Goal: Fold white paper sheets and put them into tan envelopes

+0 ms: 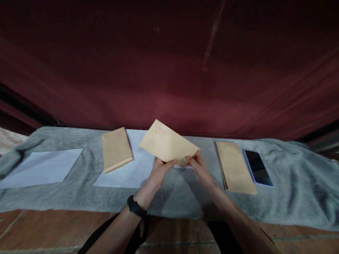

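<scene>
A tan paper envelope is held up at a tilt over the middle of the grey cloth. My left hand pinches its lower edge, thumb on the front and fingers hidden behind. At the envelope's lower right corner, my right hand has its fingers closed on the paper. White paper lies beneath, partly covered by the held envelope. Another tan envelope, with a folded lower edge, rests on that paper to the left. To the right is a stack of tan envelopes.
A phone with a light purple edge lies right of the stack. At the far left is a white sheet. The grey cloth has wrinkles. Behind it rises dark red fabric, and a tiled floor shows in front.
</scene>
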Action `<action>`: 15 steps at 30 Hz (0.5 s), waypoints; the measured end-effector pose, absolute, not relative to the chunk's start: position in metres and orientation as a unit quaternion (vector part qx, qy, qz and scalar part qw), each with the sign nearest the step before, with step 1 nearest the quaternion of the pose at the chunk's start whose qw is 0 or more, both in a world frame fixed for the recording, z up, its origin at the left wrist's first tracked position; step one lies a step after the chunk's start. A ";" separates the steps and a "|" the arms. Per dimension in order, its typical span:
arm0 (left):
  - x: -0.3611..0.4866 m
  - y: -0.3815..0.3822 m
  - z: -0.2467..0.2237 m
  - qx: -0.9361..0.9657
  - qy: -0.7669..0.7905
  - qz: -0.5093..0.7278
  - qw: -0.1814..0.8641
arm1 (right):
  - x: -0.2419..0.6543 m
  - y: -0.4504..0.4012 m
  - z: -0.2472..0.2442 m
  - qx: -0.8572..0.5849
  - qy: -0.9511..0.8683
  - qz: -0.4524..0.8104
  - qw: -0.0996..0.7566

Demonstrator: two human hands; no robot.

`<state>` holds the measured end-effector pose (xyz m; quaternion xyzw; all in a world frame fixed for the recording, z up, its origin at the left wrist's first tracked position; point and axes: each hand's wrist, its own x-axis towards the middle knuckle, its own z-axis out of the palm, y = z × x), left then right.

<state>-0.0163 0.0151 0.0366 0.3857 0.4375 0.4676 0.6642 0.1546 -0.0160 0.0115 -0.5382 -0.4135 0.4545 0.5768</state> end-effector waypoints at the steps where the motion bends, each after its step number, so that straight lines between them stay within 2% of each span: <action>1: -0.014 0.014 0.036 0.411 0.447 0.467 0.642 | 0.154 -0.015 0.009 -0.537 -0.407 0.450 0.586; 5: -0.006 0.009 0.034 0.474 0.441 0.475 0.596 | 0.155 -0.009 -0.003 -0.549 -0.379 0.420 0.616; 10: 0.001 0.008 0.035 0.493 0.429 0.489 0.578 | 0.169 -0.008 -0.009 -0.592 -0.373 0.367 0.613; 15: -0.001 0.007 0.041 0.405 0.434 0.475 0.650 | 0.183 -0.010 0.003 -0.519 -0.287 0.515 0.619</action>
